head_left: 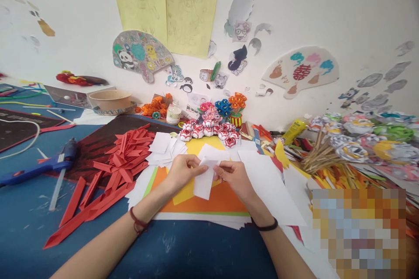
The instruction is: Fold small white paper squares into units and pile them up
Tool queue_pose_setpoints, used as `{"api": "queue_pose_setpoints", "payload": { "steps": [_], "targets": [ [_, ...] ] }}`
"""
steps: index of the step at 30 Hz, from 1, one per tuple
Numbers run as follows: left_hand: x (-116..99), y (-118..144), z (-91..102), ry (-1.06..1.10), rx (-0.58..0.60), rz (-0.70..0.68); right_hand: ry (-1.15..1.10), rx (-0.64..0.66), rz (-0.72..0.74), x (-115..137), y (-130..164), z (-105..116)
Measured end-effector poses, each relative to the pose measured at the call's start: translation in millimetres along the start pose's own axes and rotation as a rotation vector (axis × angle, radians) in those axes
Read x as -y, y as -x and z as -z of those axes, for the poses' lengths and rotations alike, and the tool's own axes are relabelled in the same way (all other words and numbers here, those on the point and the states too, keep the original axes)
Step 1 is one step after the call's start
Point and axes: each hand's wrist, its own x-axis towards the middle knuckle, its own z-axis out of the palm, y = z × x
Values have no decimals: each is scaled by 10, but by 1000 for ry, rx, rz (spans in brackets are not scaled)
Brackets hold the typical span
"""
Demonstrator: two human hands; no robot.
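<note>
A small white sheet of paper (203, 185), which looks folded, hangs between my two hands over the stacked coloured paper. My left hand (180, 172) pinches its upper left part between thumb and fingers. The upper right part is in the closed fingers of my right hand (236, 179). Just behind it lies more white paper (214, 151) on a yellow sheet (183, 192). Orange paper (229, 202) is beneath, with green and white edges showing. Small white paper squares (160, 144) are piled left of my hands.
Folded red paper strips (122, 157) are heaped at left, beside a blue glue gun (65, 157). Red-and-white paper flowers (209, 130) stand behind my hands. Large white sheets (271, 183) lie at right, near brown sticks (321, 152) and a yellow tube (294, 130). A bowl (109, 100) is at back left.
</note>
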Motion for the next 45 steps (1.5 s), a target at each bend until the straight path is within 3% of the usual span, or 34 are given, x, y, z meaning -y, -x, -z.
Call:
{"api": "queue_pose_setpoints", "payload": {
  "steps": [12,23,34,45],
  "targets": [
    [-84,50,-36,130,48,52,-14,-48,-5,25,29,-53],
    [-74,50,-74,-139,61,-71,-64,-54,-23,-30,10,-39],
    [-61,71,-104,88,76,41,-111,-9,-64,-8,6,-35],
    [-56,74,-85,-208,-17,-89,-113,8,-69,1,0,-24]
  ]
}}
